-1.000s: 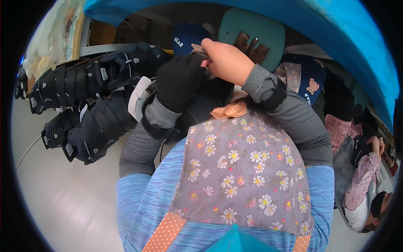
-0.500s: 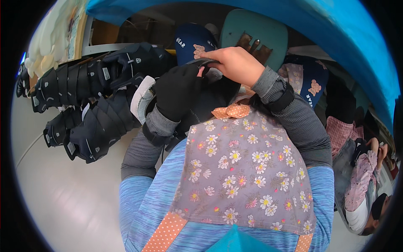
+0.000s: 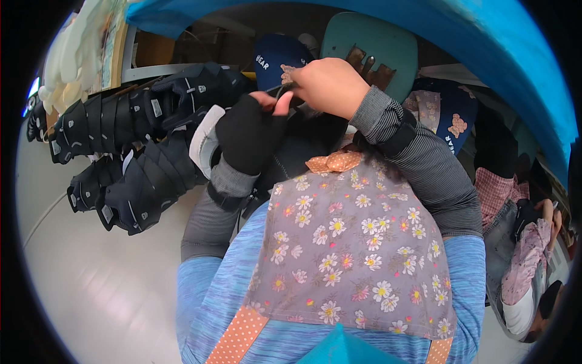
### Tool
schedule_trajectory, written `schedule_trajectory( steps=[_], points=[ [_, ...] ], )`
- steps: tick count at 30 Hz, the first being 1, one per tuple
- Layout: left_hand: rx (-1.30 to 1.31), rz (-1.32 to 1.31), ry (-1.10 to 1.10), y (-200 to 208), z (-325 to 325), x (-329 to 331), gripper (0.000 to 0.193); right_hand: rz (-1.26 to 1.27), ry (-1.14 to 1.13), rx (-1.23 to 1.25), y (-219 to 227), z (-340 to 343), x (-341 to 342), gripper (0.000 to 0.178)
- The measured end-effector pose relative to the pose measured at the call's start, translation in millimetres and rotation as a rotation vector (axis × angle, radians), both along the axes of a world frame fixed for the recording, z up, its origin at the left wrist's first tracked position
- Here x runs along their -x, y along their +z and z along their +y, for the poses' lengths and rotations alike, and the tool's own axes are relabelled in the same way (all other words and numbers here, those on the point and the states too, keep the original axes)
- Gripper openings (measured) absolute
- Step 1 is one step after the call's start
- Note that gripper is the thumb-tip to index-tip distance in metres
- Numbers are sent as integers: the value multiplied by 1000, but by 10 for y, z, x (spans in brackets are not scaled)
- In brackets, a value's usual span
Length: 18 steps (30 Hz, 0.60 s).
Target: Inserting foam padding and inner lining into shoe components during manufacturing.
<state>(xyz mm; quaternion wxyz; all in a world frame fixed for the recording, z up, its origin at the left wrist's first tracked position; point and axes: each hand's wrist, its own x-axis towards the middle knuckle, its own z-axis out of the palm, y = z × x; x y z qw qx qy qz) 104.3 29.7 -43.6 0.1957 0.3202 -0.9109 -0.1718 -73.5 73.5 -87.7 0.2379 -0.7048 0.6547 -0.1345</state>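
My left hand (image 3: 250,132), in a black fingerless glove, has its thumb and a fingertip pinched on the edge of a black shoe upper (image 3: 318,134). Bare and angled in from the right, my right hand (image 3: 330,90) grips the same edge, its fingertips close to the left thumb. The rest of the upper hangs down below my hands, partly covered by them. Beside my left wrist is a white padded piece (image 3: 206,138), whose kind I cannot make out.
Rows of nested black shoe uppers (image 3: 142,188) lie at my left. Ahead stand a teal chair back (image 3: 376,42) with brown metal parts in front and navy bear-print fabric (image 3: 273,57). A blue sheet-like edge (image 3: 533,67) arches overhead. Another person (image 3: 527,261) sits at the right.
Both hands have shifted slightly on the upper's edge. My left thumb and fingertip now show raised and pinching, and my right hand has moved a little left and up.
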Motion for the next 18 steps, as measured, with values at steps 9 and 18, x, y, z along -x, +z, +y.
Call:
schedule_trajectory(
  steps=[9,18],
  points=[
    [129,-337,-224,114,-89,-141,24,-258,-35,250,-233,71,93,29],
    [204,-208,-163,99,-157,-88,22,-272,-75,146,-237,116,138,27]
  ],
)
